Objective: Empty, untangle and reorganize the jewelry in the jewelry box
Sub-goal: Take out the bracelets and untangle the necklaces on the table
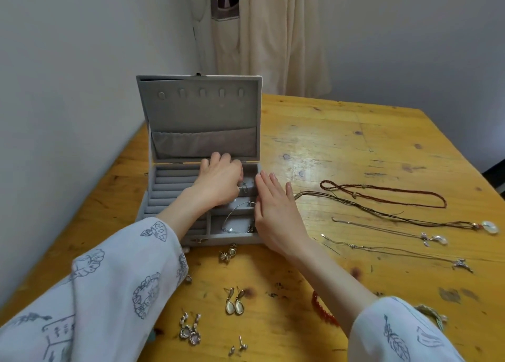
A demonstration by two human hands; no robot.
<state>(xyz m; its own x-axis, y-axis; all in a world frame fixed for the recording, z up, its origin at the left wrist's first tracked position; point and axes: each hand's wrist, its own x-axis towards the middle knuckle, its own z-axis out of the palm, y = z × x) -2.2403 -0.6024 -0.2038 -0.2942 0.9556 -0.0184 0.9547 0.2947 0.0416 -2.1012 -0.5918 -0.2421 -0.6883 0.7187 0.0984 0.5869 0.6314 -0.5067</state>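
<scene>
Jewelry box, grey velvet with its lid up, stands on the yellow wooden bench. Inside a rear compartment, the left hand curls its fingers down; what they pinch cannot be told. The right hand rests flat, fingers straight, against the box's right wall. A thin silver bangle lies in the front compartment; four cord and chain necklaces lie spread to the right, and pairs of earrings in front.

Single head-worn wide-angle view, looking forward and down from above the wooden table, close over both forearms, facing a wall corner.
</scene>
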